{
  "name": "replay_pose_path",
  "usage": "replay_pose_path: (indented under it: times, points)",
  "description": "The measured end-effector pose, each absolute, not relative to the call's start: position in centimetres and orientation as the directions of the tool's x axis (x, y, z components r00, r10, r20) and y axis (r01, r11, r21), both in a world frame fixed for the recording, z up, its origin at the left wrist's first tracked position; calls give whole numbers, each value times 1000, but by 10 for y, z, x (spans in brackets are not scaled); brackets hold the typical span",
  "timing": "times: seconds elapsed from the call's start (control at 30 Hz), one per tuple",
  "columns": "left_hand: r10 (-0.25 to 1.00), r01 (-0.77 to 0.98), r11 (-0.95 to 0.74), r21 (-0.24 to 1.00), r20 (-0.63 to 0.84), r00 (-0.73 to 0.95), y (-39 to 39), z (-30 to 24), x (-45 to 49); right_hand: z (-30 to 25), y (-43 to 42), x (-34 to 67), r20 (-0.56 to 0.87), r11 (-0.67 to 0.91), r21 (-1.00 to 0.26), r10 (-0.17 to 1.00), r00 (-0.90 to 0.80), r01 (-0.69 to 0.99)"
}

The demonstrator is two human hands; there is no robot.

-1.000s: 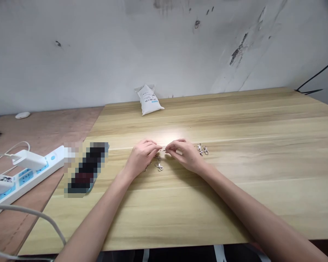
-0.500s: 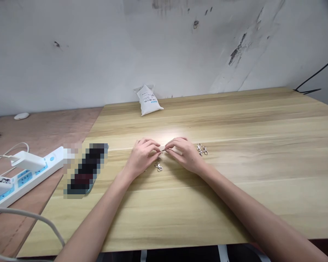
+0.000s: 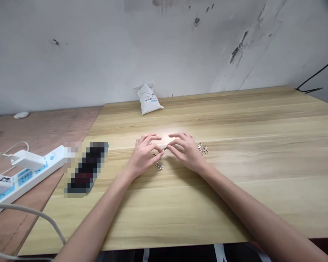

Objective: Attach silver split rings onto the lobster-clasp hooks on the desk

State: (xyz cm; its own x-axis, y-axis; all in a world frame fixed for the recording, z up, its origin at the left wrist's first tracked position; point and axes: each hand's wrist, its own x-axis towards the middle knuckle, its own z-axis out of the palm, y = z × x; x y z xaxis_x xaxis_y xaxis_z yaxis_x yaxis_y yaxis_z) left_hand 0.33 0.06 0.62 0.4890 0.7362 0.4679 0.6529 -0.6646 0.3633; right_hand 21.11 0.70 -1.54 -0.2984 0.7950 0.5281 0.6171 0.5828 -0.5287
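My left hand [image 3: 142, 154] and my right hand [image 3: 183, 150] meet fingertip to fingertip over the middle of the light wooden table [image 3: 235, 174]. Between thumb and forefinger of both I pinch a small metal clasp [image 3: 164, 149]; the other fingers are lifted and spread. Just below, more silver keyring clasps [image 3: 158, 165] lie on the wood. A second small heap of clasps [image 3: 202, 149] sits right beside my right hand.
A white pouch [image 3: 149, 99] leans near the wall at the back. At the left lie a blurred dark object [image 3: 86, 169], a white power strip [image 3: 24, 171] with plugged chargers, and a grey cable [image 3: 38, 218]. A reddish board [image 3: 43, 123] adjoins the table.
The fingers of both hands have lifted and fanned out, while thumbs and forefingers still pinch the clasp. The hands stay in the same spot.
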Motion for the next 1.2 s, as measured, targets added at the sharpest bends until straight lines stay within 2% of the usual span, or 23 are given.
replay_pose_path:
  times: [0.1,0.23,0.4,0.73,0.83,1.03,1.2]
  points:
    - [754,651,-643,403,480,447,-1,9,5,-16,6,211,529,553,-501,804,-271,666]
    - [765,655,-625,424,496,409,-2,12,6,-13,2,208,534,604,-410,767,-357,684]
    - [744,598,-658,458,517,423,-3,12,9,-14,-2,200,538,631,-371,744,-396,681]
    - [722,632,-662,403,570,394,-5,7,14,-15,-5,192,536,648,-250,711,-455,719]
    - [741,654,-637,408,557,375,-6,7,15,-14,-5,192,542,652,-251,707,-455,715]
    - [825,621,-544,565,494,274,0,6,9,-13,-3,197,567,685,-261,679,-466,681]
    - [867,561,-497,661,401,295,6,4,0,-10,-3,198,576,698,-232,660,-483,677]
